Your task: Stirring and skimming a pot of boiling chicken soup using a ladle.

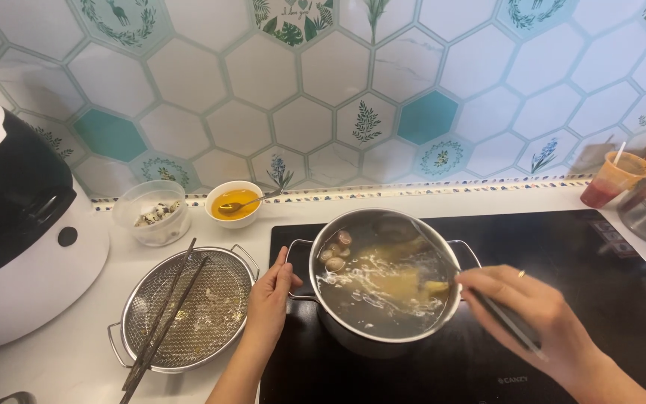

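Now the left hand (272,293) grips one handle of the single steel pot (353,338), while the right hand (534,314) pinches one dark utensil (510,323) beside two chopsticks (164,318) on one strainer (222,299)

Left of your cooktop (607,299): wire strainer (211,299) with dark chopsticks (162,322) laid across. Behind it, clear container (151,213) and white bowl (233,202) holding yellow sauce and spoon. Far left, rice cooker (20,224). Right rear of cooktop: plastic cup (614,179), red drink.
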